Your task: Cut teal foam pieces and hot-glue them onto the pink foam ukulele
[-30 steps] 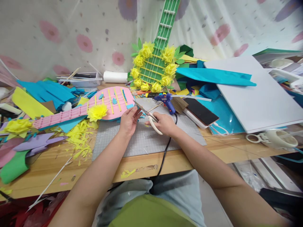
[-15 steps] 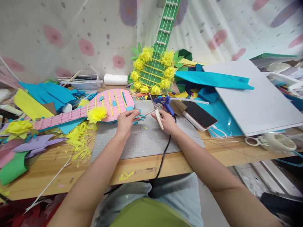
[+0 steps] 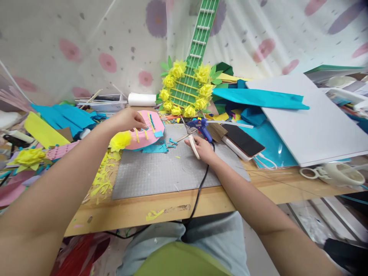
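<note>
My left hand (image 3: 130,119) hovers over the body of a pink paper guitar (image 3: 140,143), thumb and fingertips pinched together. A speck of blue shows at the fingertips, too small to name. Yellow strips and a blue twisted strip (image 3: 151,120) lie across the pink face, and a yellow paper flower (image 3: 120,141) sits at its lower left. Over the grey cutting mat (image 3: 172,172), my right hand (image 3: 203,148) is closed round the white-handled scissors (image 3: 194,147), whose blades point away from me. Small blue paper scraps (image 3: 172,142) lie left of the blades.
A blue glue gun (image 3: 202,127) stands behind the scissors, its black cord (image 3: 199,191) running over the table edge. To its right are a phone (image 3: 244,138) and a large white board (image 3: 313,126). A green guitar (image 3: 186,90) with yellow flowers leans at the back.
My left hand has moved left and up, from beside the scissors to above the pink guitar. My right hand stays in place with the scissors.
</note>
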### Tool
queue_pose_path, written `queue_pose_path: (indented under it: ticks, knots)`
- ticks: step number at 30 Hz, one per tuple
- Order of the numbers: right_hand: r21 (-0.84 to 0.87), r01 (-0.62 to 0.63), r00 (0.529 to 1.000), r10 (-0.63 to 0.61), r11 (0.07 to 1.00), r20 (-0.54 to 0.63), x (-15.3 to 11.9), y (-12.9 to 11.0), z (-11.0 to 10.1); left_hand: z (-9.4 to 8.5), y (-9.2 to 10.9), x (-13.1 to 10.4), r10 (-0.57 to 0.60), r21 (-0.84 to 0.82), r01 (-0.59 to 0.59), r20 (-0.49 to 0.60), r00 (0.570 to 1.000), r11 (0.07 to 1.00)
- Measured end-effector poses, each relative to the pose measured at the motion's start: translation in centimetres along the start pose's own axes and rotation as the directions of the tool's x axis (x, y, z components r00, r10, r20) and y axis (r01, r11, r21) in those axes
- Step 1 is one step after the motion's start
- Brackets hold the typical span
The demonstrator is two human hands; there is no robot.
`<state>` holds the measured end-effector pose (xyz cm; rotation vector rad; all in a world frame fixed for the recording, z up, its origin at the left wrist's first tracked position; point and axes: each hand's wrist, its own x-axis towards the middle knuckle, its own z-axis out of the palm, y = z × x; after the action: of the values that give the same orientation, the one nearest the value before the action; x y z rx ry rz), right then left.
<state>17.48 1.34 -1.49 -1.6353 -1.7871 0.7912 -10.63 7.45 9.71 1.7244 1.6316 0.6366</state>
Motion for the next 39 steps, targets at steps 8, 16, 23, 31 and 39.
queue_pose_path:
  ticks: [8, 16, 23, 31, 39]
  knots:
    - [-0.043, 0.005, 1.0, -0.004, 0.999, 0.02, -0.1, -0.4, -0.1, -0.3, -0.6, 3.5, -0.036, 0.546, -0.009, 0.072, 0.997, 0.838]
    - [-0.062, 0.031, 0.999, -0.029, 0.998, 0.03, -0.1, -0.4, -0.1, 0.8, 0.7, 5.3, -0.053, 0.755, -0.119, 0.199, 0.978, 0.645]
    - [-0.1, 0.043, 0.998, -0.039, 0.994, 0.043, -0.2, -0.5, -0.1, 1.7, 0.7, 5.6, -0.03, 0.813, -0.181, 0.236, 0.971, 0.554]
    - [-0.105, 0.046, 0.997, -0.039, 0.993, 0.065, -0.3, -0.7, -0.3, 2.2, 0.8, 4.5, 0.04, 0.83, -0.193, 0.202, 0.979, 0.523]
    - [-0.139, 0.039, 0.997, -0.029, 0.99, 0.071, -0.3, -0.7, -0.2, 2.6, 0.9, 3.3, 0.063, 0.918, -0.217, 0.208, 0.976, 0.332]
